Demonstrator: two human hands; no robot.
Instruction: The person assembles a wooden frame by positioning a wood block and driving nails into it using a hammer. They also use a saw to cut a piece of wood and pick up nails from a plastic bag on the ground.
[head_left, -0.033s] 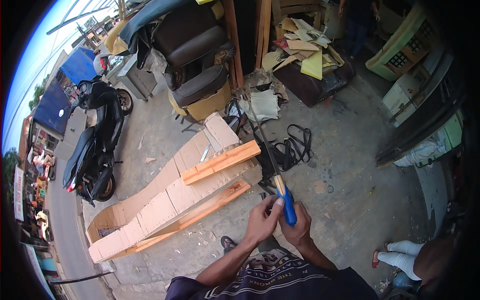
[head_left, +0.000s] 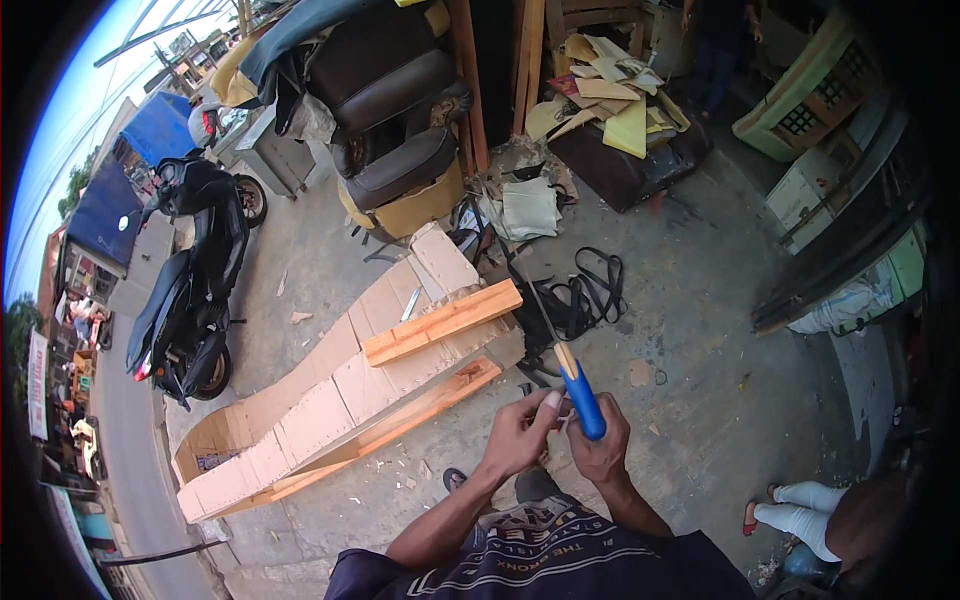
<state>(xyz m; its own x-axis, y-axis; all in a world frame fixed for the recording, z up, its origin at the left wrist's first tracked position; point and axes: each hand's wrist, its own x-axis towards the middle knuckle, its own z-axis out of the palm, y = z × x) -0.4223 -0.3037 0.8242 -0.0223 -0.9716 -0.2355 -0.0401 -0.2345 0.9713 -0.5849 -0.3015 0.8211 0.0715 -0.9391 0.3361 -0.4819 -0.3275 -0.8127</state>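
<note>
A handsaw, seen edge-on, points away from me, with a blue handle, a pale wooden part and a long thin blade. My right hand is closed around the handle's lower end. Beside it, my left hand is closed, thumb against fingers; what it pinches is too small to make out. To the left lies a long frame covered in brown cardboard, its edges dotted with fasteners. A short wooden plank rests across its far end. Near the plank is a slim silvery tool.
Black straps lie tangled on the concrete floor beyond the saw. A torn dark armchair stands ahead, and foam scraps are heaped to its right. A motorcycle is parked at left. A person in white trousers is at lower right.
The saw's handle has shifted slightly right and toward me, its blade now looking thinner. My left hand has moved a little left, away from the handle.
</note>
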